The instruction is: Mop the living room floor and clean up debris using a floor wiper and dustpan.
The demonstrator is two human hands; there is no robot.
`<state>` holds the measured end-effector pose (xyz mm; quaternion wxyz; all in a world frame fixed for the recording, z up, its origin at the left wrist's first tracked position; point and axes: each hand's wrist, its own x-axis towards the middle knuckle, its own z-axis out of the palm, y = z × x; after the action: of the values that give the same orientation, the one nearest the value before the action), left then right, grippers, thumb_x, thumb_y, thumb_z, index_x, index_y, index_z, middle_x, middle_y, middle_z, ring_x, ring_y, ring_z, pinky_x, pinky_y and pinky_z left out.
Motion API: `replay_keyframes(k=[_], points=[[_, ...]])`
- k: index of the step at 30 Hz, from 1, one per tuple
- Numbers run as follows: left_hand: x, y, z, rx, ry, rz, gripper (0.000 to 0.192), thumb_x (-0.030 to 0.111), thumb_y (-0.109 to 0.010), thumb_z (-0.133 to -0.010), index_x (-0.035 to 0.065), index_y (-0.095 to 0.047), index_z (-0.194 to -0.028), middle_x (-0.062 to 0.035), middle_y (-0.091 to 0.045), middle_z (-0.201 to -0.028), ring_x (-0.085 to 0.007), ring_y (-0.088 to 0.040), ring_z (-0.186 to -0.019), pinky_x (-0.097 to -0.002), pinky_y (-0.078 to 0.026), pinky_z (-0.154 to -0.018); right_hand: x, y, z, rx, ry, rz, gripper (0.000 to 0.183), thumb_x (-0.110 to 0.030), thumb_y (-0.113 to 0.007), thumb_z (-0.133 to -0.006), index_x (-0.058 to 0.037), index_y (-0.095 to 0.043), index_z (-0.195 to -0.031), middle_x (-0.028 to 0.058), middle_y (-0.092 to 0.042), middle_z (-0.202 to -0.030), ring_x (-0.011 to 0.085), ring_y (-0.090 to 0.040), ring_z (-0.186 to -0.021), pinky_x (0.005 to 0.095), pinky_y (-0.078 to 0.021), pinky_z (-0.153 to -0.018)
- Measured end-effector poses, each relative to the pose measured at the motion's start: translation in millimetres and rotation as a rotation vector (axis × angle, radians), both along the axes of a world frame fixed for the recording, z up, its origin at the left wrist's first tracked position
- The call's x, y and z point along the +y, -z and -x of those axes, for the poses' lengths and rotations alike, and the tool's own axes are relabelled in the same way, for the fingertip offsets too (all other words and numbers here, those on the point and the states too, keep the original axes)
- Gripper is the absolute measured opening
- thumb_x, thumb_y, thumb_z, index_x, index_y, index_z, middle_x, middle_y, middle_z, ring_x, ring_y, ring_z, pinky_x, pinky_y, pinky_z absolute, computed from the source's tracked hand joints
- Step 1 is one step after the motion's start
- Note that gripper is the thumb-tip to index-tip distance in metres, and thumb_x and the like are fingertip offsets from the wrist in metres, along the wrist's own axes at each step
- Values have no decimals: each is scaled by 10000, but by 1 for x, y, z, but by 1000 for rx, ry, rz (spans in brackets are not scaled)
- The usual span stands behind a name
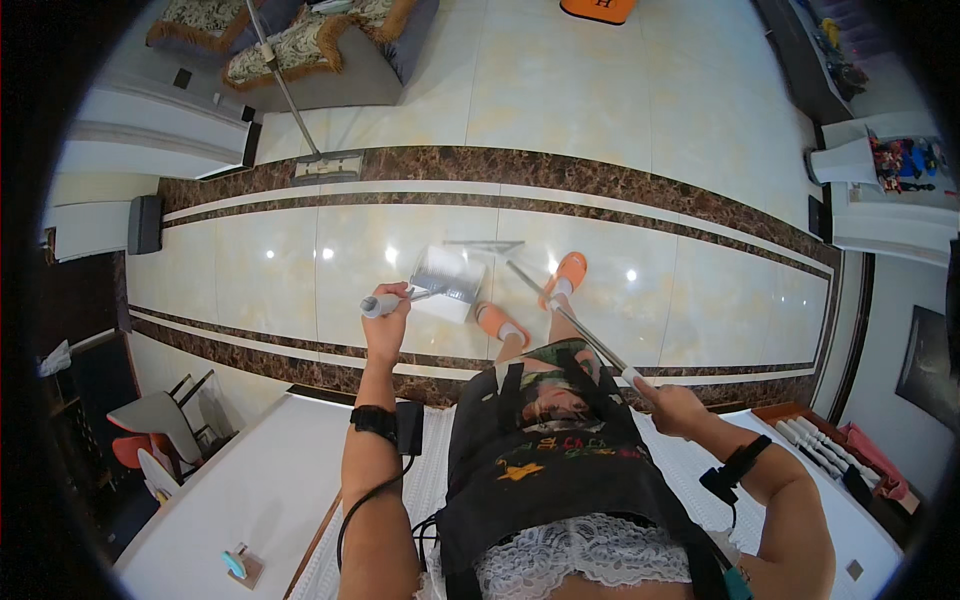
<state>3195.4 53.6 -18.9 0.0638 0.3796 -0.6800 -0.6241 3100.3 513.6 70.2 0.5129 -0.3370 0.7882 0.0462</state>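
My left hand (390, 311) grips the handle (381, 304) of a long-handled dustpan. Its white and grey pan (448, 285) rests on the floor left of my feet, its inside partly hidden by the handle. My right hand (675, 405) is closed around the upper end of a metal pole (585, 334). This pole slants down to a thin, wide head (484, 244), likely a broom or floor squeegee, just beyond the pan's far edge. Motion blur hides the head's details. Orange slippers (501, 324) are on my feet, close to the pan.
Glossy tiles (585, 225) with dark marble bands (465, 165) cover the floor. A flat mop (328, 166) leans by a sofa (322, 82) at the upper left. An orange mat (598, 9) lies far ahead. Chairs (161, 424) stand at the left, and a picture (930, 367) hangs at the right.
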Motion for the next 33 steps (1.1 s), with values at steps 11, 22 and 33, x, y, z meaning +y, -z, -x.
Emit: replay_keyframes(k=[11,22,33], points=[[-15,4,-64,63,-85,63,100,-57,-568,-729,26,-549,-782,-86,-615,-898,-205,-582,-951,-304,-424,-863,-41,-41,101,269,312,288,449,-94,-609,-694,-80,-595,-1142,235,-614,-765,376,-601,-706,425,-489,-689],[-29,6,-150,38,-572,17,112,-15,-585,-745,53,-522,-807,-107,-569,-1037,-131,-514,-817,-253,-431,-694,-266,106,177,422,290,492,553,-171,-603,-678,-26,-517,-1205,257,-614,-897,396,-604,-853,429,-487,-780],[-26,11,-143,133,-720,55,112,-35,-562,-711,16,-562,-812,-111,-604,-958,-194,-565,-939,-288,-420,-831,-147,19,59,61,-398,231,664,-102,-550,-699,-114,-369,-1338,224,-586,-721,399,-575,-688,486,-462,-649]])
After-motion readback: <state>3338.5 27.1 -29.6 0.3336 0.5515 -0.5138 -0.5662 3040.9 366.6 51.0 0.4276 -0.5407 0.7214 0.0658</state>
